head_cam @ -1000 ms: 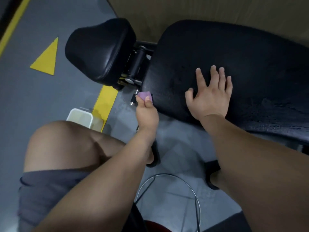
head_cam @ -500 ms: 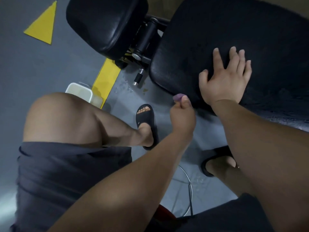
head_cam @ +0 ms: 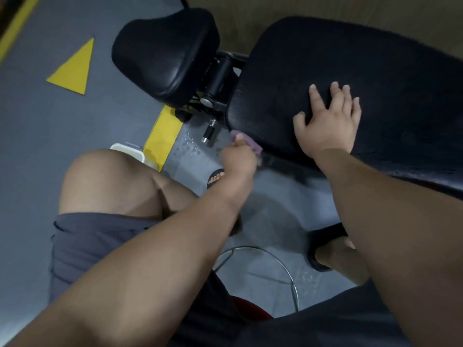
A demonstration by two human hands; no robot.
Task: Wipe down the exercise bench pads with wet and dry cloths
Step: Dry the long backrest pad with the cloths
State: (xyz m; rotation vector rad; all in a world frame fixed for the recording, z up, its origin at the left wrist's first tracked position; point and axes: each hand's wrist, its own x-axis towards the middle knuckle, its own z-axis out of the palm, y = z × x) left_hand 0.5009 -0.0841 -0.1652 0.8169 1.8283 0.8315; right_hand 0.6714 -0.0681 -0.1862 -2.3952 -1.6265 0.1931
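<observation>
Purple cloth [head_cam: 246,142] gripped in left hand [head_cam: 239,159] at bench pad [head_cam: 375,78] edge | right hand [head_cam: 328,123] flat, fingers spread, pressing pad

We find the seat pad [head_cam: 165,53] left of the back pad [head_cam: 390,71], our right grip [head_cam: 328,123] on the latter, the cloth [head_cam: 253,145] at its near edge.

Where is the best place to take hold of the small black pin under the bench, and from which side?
Probably grip the pin round its black barrel, thumb against fingers, coming from the floor side. It juts down free at a slant there, while the bench frame, the small pad and large pad close it in above.
</observation>
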